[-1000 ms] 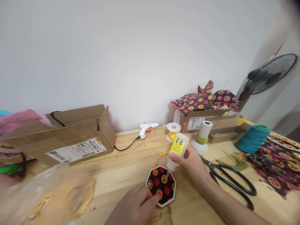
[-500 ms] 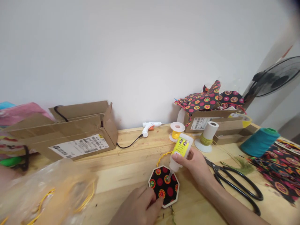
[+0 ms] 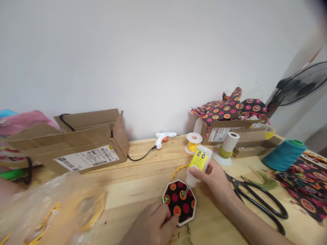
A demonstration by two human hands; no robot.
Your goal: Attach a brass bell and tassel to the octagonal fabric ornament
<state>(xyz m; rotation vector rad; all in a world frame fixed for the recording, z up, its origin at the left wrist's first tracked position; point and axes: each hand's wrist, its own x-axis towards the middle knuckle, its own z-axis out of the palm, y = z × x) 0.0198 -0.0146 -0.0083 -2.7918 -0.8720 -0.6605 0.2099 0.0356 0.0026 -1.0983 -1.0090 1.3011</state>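
Observation:
An octagonal piece point(image 3: 186, 206) with a pale rim and dark patterned fabric lies on the wooden table point(image 3: 127, 187). My left hand point(image 3: 153, 223) grips its lower left edge, fingers closed. In my right hand point(image 3: 213, 177) is a white glue bottle point(image 3: 198, 163) with a yellow label, tilted nozzle down. The nozzle tip is at a flower near the middle of the fabric; whether glue is coming out cannot be seen. A yellow cord point(image 3: 178, 170) runs from the top of the piece, and a greenish cord point(image 3: 189, 231) hangs from the bottom.
Black scissors point(image 3: 258, 197), a teal thread cone point(image 3: 284, 154) and patterned fabric lie right. Behind are a glue gun point(image 3: 161, 139), yellow spool point(image 3: 193, 143), green spool point(image 3: 224, 151) and cardboard boxes point(image 3: 89, 146). A plastic bag point(image 3: 66, 204) and part of another person's arm point(image 3: 9, 190) are left.
The whole view has shifted very slightly. My hands, the bottle and the octagonal piece keep nearly the same places relative to each other.

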